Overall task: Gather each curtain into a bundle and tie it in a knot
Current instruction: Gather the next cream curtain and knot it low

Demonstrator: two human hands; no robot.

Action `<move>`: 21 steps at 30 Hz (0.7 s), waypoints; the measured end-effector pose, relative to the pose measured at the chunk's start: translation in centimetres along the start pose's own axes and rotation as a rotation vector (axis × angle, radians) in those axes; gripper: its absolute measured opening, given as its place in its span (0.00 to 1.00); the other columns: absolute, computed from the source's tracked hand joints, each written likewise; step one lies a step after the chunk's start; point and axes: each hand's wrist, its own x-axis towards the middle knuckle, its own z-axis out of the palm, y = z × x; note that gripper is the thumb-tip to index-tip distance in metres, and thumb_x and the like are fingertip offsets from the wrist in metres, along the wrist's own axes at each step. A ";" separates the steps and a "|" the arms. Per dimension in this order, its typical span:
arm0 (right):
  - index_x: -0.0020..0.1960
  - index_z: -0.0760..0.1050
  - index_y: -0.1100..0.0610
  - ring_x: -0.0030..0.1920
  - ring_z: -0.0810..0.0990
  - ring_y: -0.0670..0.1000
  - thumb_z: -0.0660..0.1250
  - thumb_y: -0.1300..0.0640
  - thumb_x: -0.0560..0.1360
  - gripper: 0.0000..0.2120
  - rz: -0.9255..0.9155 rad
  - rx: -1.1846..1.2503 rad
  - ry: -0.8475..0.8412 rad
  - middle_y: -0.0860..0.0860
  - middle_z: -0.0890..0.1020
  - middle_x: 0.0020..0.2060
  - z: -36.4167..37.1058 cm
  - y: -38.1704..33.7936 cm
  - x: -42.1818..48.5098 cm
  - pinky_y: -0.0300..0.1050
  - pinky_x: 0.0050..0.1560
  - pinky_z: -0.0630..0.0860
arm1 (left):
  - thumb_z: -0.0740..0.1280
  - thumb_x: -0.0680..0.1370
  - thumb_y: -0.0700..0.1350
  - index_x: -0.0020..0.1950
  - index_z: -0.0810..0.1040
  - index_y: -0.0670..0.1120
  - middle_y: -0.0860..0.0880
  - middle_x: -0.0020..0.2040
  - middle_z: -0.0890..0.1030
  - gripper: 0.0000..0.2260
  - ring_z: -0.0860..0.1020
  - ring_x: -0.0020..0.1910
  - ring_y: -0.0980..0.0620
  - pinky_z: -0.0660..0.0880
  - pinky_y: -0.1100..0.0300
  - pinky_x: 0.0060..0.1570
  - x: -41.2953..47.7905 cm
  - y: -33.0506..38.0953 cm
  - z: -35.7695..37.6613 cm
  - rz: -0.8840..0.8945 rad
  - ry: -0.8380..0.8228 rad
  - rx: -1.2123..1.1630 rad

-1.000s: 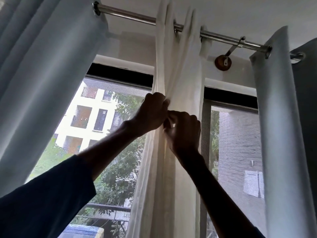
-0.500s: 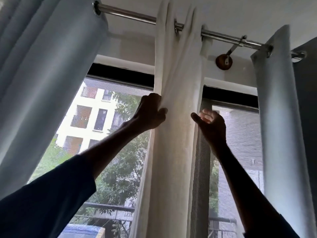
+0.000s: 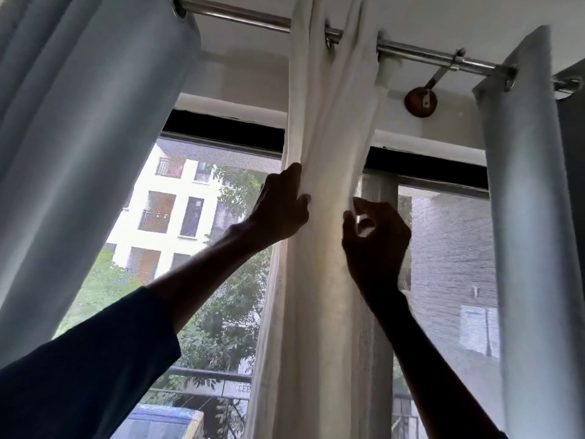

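A white sheer curtain (image 3: 326, 280) hangs gathered from the metal rod (image 3: 243, 17) in the middle of the window. My left hand (image 3: 278, 213) holds its left edge, fingers and thumb pinching the fabric at about head height. My right hand (image 3: 376, 245) is at the curtain's right edge, thumb and forefinger pinching a fold of the fabric there. A pale blue curtain (image 3: 79, 137) hangs at the left and another pale blue curtain (image 3: 531, 217) at the right, both untouched.
A rod bracket with a round wooden wall mount (image 3: 421, 101) sits right of the white curtain. Behind the curtains is a screened window (image 3: 449, 264) with a dark frame; outside are trees and a white building.
My hands were together at the curtain's middle, then the right hand swung out to the right. It has now come back to the curtain's right edge and taken hold of the fabric.
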 end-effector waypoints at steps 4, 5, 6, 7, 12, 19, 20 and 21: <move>0.52 0.83 0.58 0.32 0.78 0.44 0.73 0.62 0.75 0.06 -0.111 0.132 -0.128 0.49 0.82 0.41 0.6 -2.7 -1.4 0.39 0.36 0.76 | 0.65 0.76 0.35 0.75 0.51 0.40 0.41 0.35 0.80 0.32 0.75 0.26 0.54 0.74 0.65 0.29 -0.4 1.7 0.4 -0.056 0.026 -0.196; 0.52 0.83 0.58 0.33 0.78 0.46 0.72 0.62 0.75 0.06 -0.132 0.122 -0.156 0.50 0.82 0.40 0.6 -3.0 -1.6 0.44 0.37 0.77 | 0.64 0.77 0.35 0.77 0.45 0.41 0.38 0.40 0.82 0.35 0.76 0.26 0.53 0.75 0.63 0.31 -0.5 1.9 0.4 -0.094 0.048 -0.242; 0.53 0.83 0.57 0.34 0.78 0.47 0.71 0.62 0.75 0.07 -0.135 0.128 -0.182 0.50 0.81 0.40 0.6 -3.2 -1.8 0.46 0.38 0.77 | 0.63 0.77 0.36 0.77 0.41 0.41 0.35 0.46 0.82 0.37 0.78 0.28 0.53 0.74 0.63 0.34 -0.6 2.0 0.5 -0.140 0.067 -0.290; 0.54 0.83 0.57 0.36 0.79 0.47 0.70 0.61 0.76 0.08 -0.117 0.150 -0.213 0.50 0.81 0.41 0.6 -3.1 -1.9 0.47 0.38 0.77 | 0.63 0.78 0.38 0.77 0.38 0.42 0.36 0.47 0.83 0.38 0.79 0.30 0.53 0.74 0.65 0.37 -0.8 2.1 0.5 -0.202 0.077 -0.349; 0.50 0.80 0.55 0.46 0.82 0.47 0.70 0.60 0.77 0.03 0.005 0.261 -0.405 0.47 0.81 0.46 -0.2 -2.8 -2.5 0.47 0.35 0.77 | 0.68 0.75 0.60 0.64 0.71 0.43 0.48 0.43 0.79 0.26 0.80 0.44 0.49 0.72 0.58 0.42 -1.2 2.0 1.0 -0.513 0.053 -0.191; 0.56 0.84 0.51 0.51 0.83 0.44 0.77 0.53 0.71 0.14 0.355 0.236 -0.334 0.47 0.85 0.52 -1.5 1.6 0.8 0.47 0.52 0.82 | 0.72 0.71 0.54 0.41 0.81 0.41 0.46 0.39 0.80 0.16 0.80 0.41 0.46 0.71 0.60 0.34 -0.7 0.7 1.3 -0.487 -0.043 -0.230; 0.62 0.81 0.53 0.53 0.82 0.47 0.78 0.48 0.69 0.23 0.497 0.292 -0.388 0.49 0.84 0.53 -1.6 2.0 1.3 0.47 0.57 0.80 | 0.72 0.72 0.54 0.42 0.81 0.41 0.47 0.39 0.81 0.15 0.80 0.40 0.47 0.72 0.60 0.35 -0.7 0.9 1.0 -0.484 -0.068 -0.261; 0.68 0.76 0.56 0.56 0.81 0.50 0.79 0.44 0.67 0.33 0.639 0.391 -0.484 0.53 0.83 0.54 -1.5 2.2 1.8 0.50 0.63 0.77 | 0.71 0.74 0.52 0.44 0.81 0.41 0.46 0.40 0.82 0.14 0.80 0.40 0.47 0.73 0.58 0.36 -0.7 1.0 0.8 -0.479 -0.095 -0.291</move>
